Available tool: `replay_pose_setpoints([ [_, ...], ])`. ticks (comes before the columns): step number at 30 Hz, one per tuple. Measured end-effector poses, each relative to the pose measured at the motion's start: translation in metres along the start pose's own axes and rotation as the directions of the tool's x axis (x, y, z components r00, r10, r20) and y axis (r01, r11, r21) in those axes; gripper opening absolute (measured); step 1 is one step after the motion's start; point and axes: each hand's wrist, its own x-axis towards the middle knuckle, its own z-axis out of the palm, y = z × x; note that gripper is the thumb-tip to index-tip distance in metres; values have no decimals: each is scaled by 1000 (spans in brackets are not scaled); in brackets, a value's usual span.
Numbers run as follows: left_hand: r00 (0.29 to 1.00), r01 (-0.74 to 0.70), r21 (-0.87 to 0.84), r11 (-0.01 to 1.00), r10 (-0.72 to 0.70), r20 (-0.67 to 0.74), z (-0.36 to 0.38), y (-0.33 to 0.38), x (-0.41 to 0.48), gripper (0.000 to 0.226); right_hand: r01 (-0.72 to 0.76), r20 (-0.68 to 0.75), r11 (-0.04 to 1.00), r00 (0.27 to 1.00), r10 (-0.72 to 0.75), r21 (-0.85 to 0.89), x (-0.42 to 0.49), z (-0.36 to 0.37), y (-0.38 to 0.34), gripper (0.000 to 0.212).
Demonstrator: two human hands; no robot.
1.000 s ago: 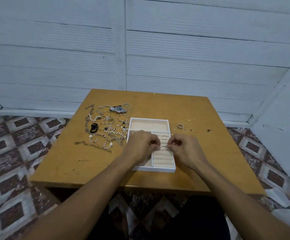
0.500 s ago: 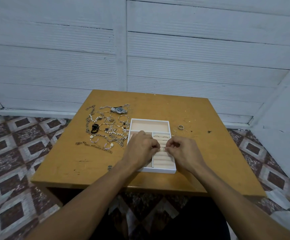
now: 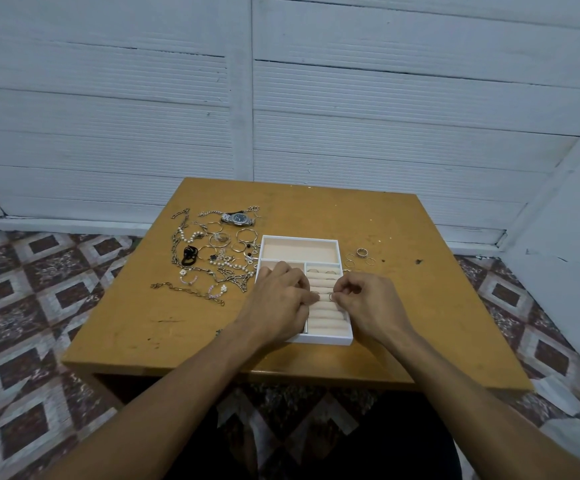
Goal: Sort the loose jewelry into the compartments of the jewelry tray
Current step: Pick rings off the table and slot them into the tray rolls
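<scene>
A white jewelry tray (image 3: 323,339) with beige lining sits in the middle of the wooden table (image 3: 125,327). Its right column holds ring rolls, with two rings (image 3: 321,271) in the top slot. My right hand (image 3: 368,303) pinches a thin ring (image 3: 332,297) over the middle rolls. My left hand (image 3: 281,299) rests on the tray's left side, fingertips at the rolls beside another small ring (image 3: 313,292). A heap of loose jewelry (image 3: 212,258) lies left of the tray: chains, pearl pieces, bangles.
A silver wristwatch (image 3: 238,218) lies at the far edge of the heap. Several loose rings (image 3: 361,256) lie right of the tray. White shutters stand behind the table, and patterned tile floor surrounds it.
Both hands stay over the ring rolls. My right hand's ring has shifted slightly left and down toward the rolls; my left fingertips came closer to it.
</scene>
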Motion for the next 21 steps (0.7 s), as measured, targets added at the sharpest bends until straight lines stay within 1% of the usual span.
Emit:
replay_pose_setpoints([
  [3,1000,-4,14,1000,3,25,-1,1,-1,36,11,-1,1000,1000,-11,-16,0,0,-1,16],
  [6,1000,-5,2,1000,5,1,-1,3,-1,31,28,-8,999,1000,-28,-27,-1,1,-2,16],
  [10,1000,-14,1,1000,14,-18,0,1,0,29,47,-12,997,999,-47,-55,-2,1,-3,11],
  [13,1000,0,-6,1000,0,4,0,1,-1,31,51,-12,997,999,-52,-63,-3,1,-2,9],
  [15,999,38,-40,998,-38,0,0,1,-2,34,52,-14,996,999,-53,-70,-2,1,-2,7],
  [19,986,137,-178,975,-151,-68,1,-4,-4,37,58,-13,994,998,-59,-89,-2,1,-2,5],
  [21,981,150,-190,970,-171,-96,-1,-6,-4,36,58,-10,994,998,-60,-94,-2,2,0,3],
])
